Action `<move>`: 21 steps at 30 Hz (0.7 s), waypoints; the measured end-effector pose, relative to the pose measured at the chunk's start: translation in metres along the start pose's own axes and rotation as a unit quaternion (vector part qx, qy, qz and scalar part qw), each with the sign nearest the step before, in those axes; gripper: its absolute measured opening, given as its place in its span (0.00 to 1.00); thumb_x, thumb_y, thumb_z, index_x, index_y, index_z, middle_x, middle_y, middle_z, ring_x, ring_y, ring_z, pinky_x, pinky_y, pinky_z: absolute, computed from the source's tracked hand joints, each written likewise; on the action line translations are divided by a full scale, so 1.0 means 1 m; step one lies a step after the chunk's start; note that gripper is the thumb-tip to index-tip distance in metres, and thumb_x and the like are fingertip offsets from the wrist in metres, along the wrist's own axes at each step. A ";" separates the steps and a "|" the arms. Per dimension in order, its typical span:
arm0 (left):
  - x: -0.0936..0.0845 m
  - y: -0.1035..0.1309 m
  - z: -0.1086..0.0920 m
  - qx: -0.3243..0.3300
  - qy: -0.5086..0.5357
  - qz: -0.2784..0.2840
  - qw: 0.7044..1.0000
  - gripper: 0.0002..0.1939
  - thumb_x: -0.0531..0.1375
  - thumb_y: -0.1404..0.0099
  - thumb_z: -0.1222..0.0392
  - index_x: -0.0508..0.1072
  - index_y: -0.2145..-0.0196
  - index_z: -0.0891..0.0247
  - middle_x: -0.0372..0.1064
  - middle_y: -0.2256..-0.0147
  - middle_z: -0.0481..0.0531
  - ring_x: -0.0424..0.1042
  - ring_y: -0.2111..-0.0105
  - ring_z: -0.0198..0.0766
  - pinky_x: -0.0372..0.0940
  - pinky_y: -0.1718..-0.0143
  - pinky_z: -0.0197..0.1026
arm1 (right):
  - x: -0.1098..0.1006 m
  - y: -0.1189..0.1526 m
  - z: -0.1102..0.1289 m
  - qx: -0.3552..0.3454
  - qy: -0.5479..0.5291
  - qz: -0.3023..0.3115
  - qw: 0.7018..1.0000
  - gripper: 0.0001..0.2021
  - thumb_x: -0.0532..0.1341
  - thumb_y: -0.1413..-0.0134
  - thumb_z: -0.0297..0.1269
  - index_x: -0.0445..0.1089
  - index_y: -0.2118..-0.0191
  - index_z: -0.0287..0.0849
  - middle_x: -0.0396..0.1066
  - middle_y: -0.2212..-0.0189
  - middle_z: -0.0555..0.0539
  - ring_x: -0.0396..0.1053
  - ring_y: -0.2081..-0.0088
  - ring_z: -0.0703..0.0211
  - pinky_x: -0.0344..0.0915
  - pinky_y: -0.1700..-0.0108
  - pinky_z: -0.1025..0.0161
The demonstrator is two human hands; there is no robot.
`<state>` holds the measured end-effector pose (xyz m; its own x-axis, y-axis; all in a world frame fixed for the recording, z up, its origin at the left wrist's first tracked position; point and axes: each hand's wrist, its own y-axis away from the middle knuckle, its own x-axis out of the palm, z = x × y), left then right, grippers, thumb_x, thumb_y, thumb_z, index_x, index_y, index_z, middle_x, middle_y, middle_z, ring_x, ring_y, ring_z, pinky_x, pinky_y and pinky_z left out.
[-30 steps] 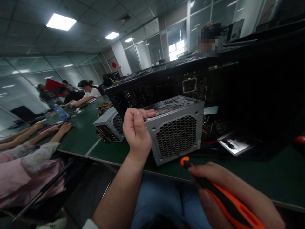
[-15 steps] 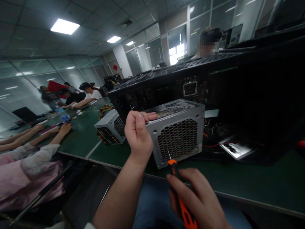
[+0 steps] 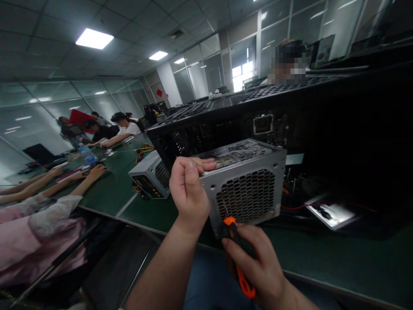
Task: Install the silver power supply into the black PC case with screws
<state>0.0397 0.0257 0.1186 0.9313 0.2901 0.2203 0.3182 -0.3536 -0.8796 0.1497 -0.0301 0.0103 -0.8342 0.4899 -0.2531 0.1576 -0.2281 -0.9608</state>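
A grey computer power supply (image 3: pixel 280 181) with a honeycomb vent faces me, tilted at the green table's front edge. Curled over its upper left edge, my left hand (image 3: pixel 190 189) grips it, fingers on the labelled top. My right hand (image 3: pixel 258 258) is closed around an orange and black screwdriver (image 3: pixel 232 230). The screwdriver's thin shaft points up at the lower left of the vent; whether its tip touches the grille I cannot tell. Behind the power supply stands an open black computer case (image 3: pixel 222 125), with a motherboard visible inside.
A second power supply (image 3: pixel 150 174) with bundled cables lies left of the case. Reflective metal (image 3: pixel 332 213) and a red wire are at the right. Another person's hand (image 3: pixel 97 172) rests on the green table (image 3: pixel 135 219) at left, near a plastic bottle (image 3: pixel 86 153). More people sit farther back.
My right hand and the screwdriver have shifted slightly up and left toward the vent. The power supply appears a little lower and farther right, as the whole view has moved slightly.
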 end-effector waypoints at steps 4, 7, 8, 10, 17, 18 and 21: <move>0.001 -0.001 0.001 -0.007 0.001 -0.004 1.000 0.13 0.48 0.33 0.60 0.62 0.76 0.61 0.69 0.79 0.45 0.72 0.74 0.33 0.67 0.64 0.38 | 0.005 -0.006 -0.003 0.000 0.022 -0.023 0.999 0.09 0.56 0.47 0.22 0.69 0.63 0.41 0.64 0.65 0.44 0.66 0.64 0.58 0.68 0.64 0.62; 0.001 -0.002 0.002 -0.024 -0.019 -0.001 1.000 0.13 0.48 0.32 0.59 0.61 0.75 0.60 0.69 0.78 0.45 0.72 0.73 0.33 0.67 0.65 0.38 | 0.010 -0.011 -0.005 -0.001 0.034 -0.036 0.999 0.08 0.56 0.47 0.23 0.69 0.65 0.43 0.64 0.68 0.46 0.65 0.66 0.60 0.68 0.65 0.63; 0.001 -0.003 0.003 -0.030 -0.027 0.000 0.999 0.14 0.47 0.32 0.58 0.61 0.75 0.60 0.69 0.78 0.45 0.72 0.73 0.33 0.66 0.65 0.38 | 0.011 -0.012 -0.006 -0.001 0.037 -0.036 0.999 0.08 0.56 0.47 0.23 0.69 0.65 0.44 0.64 0.68 0.46 0.65 0.66 0.60 0.68 0.66 0.64; 0.000 -0.004 0.005 -0.039 -0.042 0.001 0.998 0.14 0.48 0.32 0.57 0.61 0.75 0.60 0.68 0.78 0.45 0.72 0.74 0.33 0.66 0.67 0.37 | 0.013 -0.016 -0.007 -0.001 0.041 -0.035 0.999 0.08 0.56 0.46 0.23 0.69 0.66 0.43 0.64 0.68 0.46 0.65 0.66 0.60 0.67 0.65 0.64; 0.001 -0.014 0.023 -0.063 -0.073 0.003 0.995 0.16 0.49 0.33 0.50 0.62 0.76 0.59 0.67 0.79 0.44 0.69 0.77 0.32 0.64 0.72 0.35 | 0.013 -0.031 -0.006 0.004 0.049 0.008 0.999 0.09 0.55 0.47 0.22 0.70 0.64 0.40 0.64 0.69 0.42 0.63 0.67 0.57 0.64 0.67 0.62; 0.001 -0.015 0.026 -0.068 -0.075 0.003 0.995 0.17 0.49 0.33 0.49 0.62 0.76 0.60 0.67 0.79 0.44 0.68 0.77 0.32 0.63 0.73 0.35 | 0.012 -0.033 -0.005 0.010 0.052 0.018 0.998 0.09 0.55 0.47 0.22 0.70 0.64 0.39 0.64 0.69 0.42 0.62 0.67 0.56 0.63 0.68 0.62; 0.001 -0.017 0.031 -0.083 -0.070 0.005 0.994 0.17 0.49 0.33 0.48 0.64 0.74 0.60 0.69 0.79 0.45 0.69 0.77 0.33 0.63 0.73 0.35 | 0.011 -0.038 -0.002 0.031 0.053 0.047 0.997 0.09 0.54 0.46 0.25 0.70 0.62 0.38 0.63 0.68 0.41 0.61 0.66 0.55 0.62 0.68 0.60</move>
<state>0.0291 0.0599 0.1206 0.9047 0.4024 0.1404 0.3444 -0.4963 -0.7969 0.1358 -0.0144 0.0437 -0.7565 0.5491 -0.3551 0.1962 -0.3273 -0.9243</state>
